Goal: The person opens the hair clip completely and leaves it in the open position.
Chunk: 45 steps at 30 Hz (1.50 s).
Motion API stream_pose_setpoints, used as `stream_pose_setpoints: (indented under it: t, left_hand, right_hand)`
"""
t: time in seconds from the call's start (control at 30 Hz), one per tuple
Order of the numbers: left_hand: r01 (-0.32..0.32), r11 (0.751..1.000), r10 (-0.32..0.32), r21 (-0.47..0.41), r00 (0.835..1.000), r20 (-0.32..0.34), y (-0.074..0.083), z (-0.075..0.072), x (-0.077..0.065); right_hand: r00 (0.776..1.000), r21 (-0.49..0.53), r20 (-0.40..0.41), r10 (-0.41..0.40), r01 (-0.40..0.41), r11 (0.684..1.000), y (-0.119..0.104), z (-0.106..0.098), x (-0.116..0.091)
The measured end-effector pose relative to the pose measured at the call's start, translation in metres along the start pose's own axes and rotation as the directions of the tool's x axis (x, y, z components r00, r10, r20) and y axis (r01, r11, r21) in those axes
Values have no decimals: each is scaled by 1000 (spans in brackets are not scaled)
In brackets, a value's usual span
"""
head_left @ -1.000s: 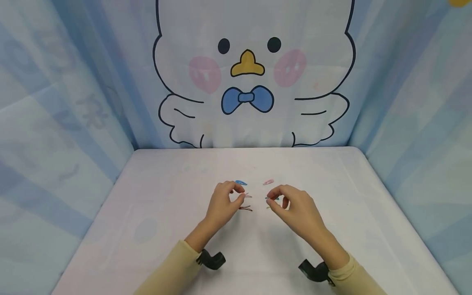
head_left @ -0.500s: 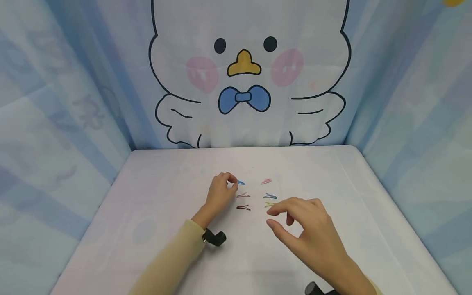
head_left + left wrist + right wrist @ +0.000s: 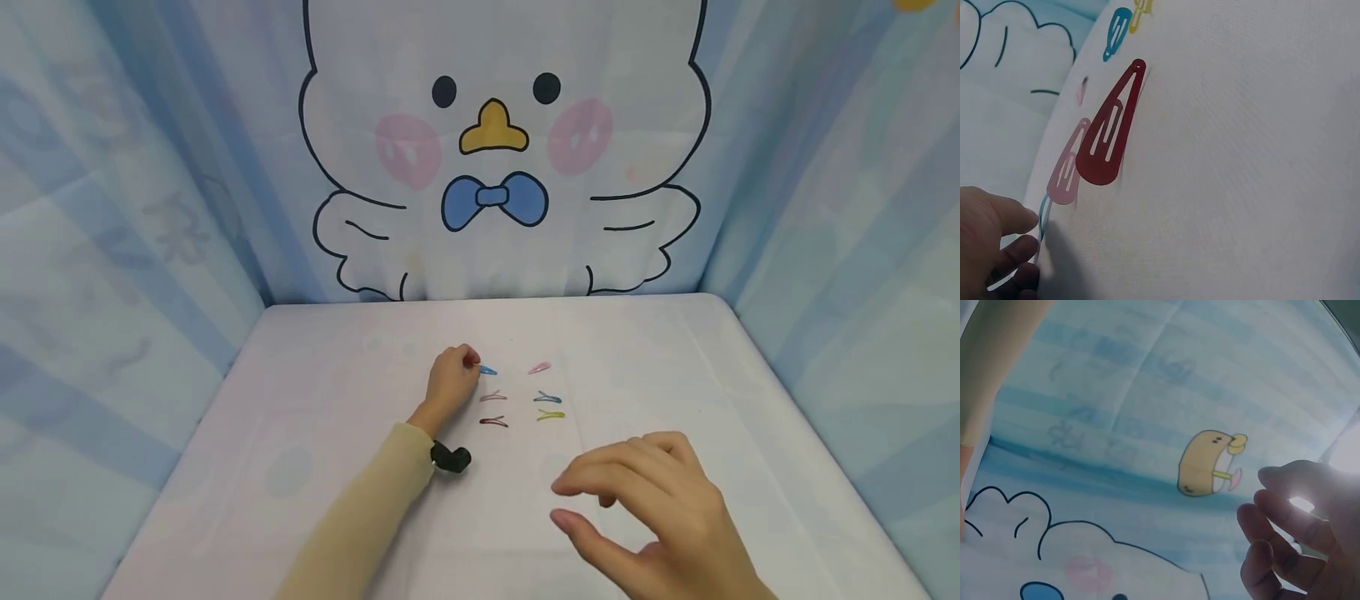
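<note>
My left hand (image 3: 453, 375) pinches the left end of a blue snap hair clip (image 3: 488, 370) at the far left of a small group of clips. In the left wrist view, its thumb and fingertips meet that clip's thin edge (image 3: 1042, 215), and the rest is mostly hidden. Below it lie a pale pink hair clip (image 3: 492, 397) and a dark red one (image 3: 493, 422). The right column has a pink clip (image 3: 539, 367), a teal-blue clip (image 3: 547, 398) and a yellow clip (image 3: 551, 415). My right hand (image 3: 660, 508) hovers nearer to me, thumb and fingers apart, holding nothing.
All the clips lie on a white-covered table (image 3: 337, 500). A curtain with a cartoon bird (image 3: 495, 250) hangs behind the far edge, and blue striped curtains (image 3: 112, 250) enclose both sides. A black wrist camera (image 3: 451, 457) sits on my left sleeve.
My right hand has drawn back toward me from the right-hand clips, its thumb and fingers spreading. My left hand has moved slightly farther away, to the blue hair clip.
</note>
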<state>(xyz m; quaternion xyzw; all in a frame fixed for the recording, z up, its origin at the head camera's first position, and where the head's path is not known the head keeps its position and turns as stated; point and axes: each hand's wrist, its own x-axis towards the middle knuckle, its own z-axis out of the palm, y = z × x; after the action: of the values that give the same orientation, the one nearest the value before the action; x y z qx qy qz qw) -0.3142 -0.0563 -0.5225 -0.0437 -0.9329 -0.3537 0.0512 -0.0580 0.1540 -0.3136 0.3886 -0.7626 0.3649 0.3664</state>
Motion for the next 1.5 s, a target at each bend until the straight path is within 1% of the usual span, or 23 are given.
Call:
stream_pose_setpoints:
  t: [0.03,0.27,0.53,0.77,1.0,1.2,1.4,1.5]
  left_hand:
    - [-1,1000,1,7,1000,0,0,1,1]
    - [2,999,-2,38,1000,16,1,1,1]
    - [-16,999,16,35,1000,16,1,-1,0]
    - [-38,999,38,39,999,6,-1,-3,-2]
    - [-38,999,38,19,999,13,-2,-8,-4]
    - [-43,999,43,7,999,15,3,-17,-12]
    - [-119,993,119,0,993,-5,12,-29,-25]
    - [-143,990,142,-7,990,-8,19,-36,-34]
  right_hand:
    - [1000,3,-4,-6,6,1000,0,0,0]
    - [998,-17,23,58,-58,998,-3,-4,-6]
    - [998,-9,2,59,-59,998,-3,-2,-5]
    - [1000,4,-9,27,-27,1000,-1,0,-3]
    - [999,4,-4,39,-39,999,-1,1,-3]
    - [1000,-34,-1,32,-32,999,6,1,-6]
    - [1000,-43,-9,17,-17,999,11,1,-8]
    - [1000,-44,-6,26,-26,999,10,2,-8]
